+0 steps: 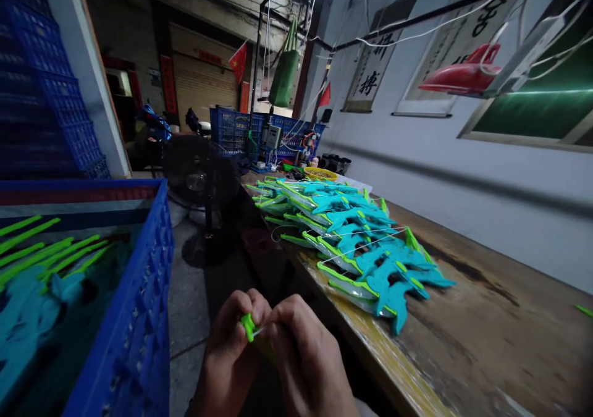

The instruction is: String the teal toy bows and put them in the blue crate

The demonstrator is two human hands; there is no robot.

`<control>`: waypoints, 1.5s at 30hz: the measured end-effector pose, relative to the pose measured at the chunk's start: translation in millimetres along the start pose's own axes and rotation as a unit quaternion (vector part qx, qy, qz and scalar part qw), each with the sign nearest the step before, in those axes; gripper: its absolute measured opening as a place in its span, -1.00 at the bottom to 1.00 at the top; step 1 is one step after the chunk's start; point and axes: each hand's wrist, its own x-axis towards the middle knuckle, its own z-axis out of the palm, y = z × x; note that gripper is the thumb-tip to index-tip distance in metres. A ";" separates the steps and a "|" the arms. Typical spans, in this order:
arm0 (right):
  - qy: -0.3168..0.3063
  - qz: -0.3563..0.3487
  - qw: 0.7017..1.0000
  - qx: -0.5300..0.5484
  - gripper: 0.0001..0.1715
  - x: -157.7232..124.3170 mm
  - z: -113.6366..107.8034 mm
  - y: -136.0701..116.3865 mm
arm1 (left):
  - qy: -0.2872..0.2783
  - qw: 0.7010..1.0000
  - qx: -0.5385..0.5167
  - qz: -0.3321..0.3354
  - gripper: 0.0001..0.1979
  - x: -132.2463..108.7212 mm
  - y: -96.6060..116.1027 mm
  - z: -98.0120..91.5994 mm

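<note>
Low in the middle of the view, my left hand [229, 349] is closed on a small lime-green plastic piece [249, 327], its end showing between thumb and fingers. My right hand [308, 358] presses up beside it, fingers pinched on a thin white string [258, 330] that runs to the green piece. Whatever lies beneath both hands is mostly hidden. To their right, a pile of turquoise and lime-green toy bows [386, 278] covers part of the wooden table [491, 343]. White strings stretch across several of these bows.
At left stands a blue plastic crate [143, 281] holding more turquoise and green bows [32, 306]. Beyond it is a dark standing fan [194, 179]. A yellow tray [320, 173] of small parts sits at the table's far end. A red lamp-like fixture [463, 74] hangs at upper right.
</note>
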 end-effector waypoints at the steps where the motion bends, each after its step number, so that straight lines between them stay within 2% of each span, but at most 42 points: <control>1: -0.009 -0.001 1.000 -0.002 -0.83 -1.4 0.5 -0.2 | -0.002 1.000 -0.003 0.002 -0.81 -0.9 0.4 1.5; 11: 0.021 0.013 1.000 0.019 -0.85 -7.9 1.1 -3.0 | -0.006 1.000 -0.006 -0.008 -0.78 -1.0 -2.0 3.8; 26: 0.017 0.010 0.999 0.034 -0.85 -8.5 -2.5 -0.6 | -0.086 0.996 -0.031 0.017 -0.85 2.9 -10.4 -2.8; 31: 0.024 -0.006 0.998 0.051 -0.82 -5.5 -2.6 -0.4 | -0.074 0.997 -0.013 0.005 -0.91 4.0 -10.4 -7.5; 34: 0.051 -0.024 0.998 0.041 -0.80 -7.4 1.8 5.6 | -0.074 0.997 0.007 -0.006 -0.92 7.5 -7.9 -10.8; 36: 0.070 -0.033 0.997 0.021 -0.80 -9.7 4.1 11.0 | -0.062 0.997 0.033 -0.016 -0.94 9.8 -6.7 -12.9; 40: 0.024 -0.068 0.992 -0.104 -0.83 -12.0 2.7 16.5 | -0.024 0.997 0.064 -0.038 -0.95 11.5 -7.1 -14.4; 43: 0.011 -0.098 0.970 -0.222 -0.74 -12.1 1.0 17.4 | -0.004 0.995 0.094 -0.037 -0.89 9.3 -6.5 -12.8; 45: 0.013 -0.134 0.950 -0.283 -0.72 -12.7 2.3 20.0 | 0.013 0.990 0.129 -0.060 -0.84 6.6 -4.4 -10.8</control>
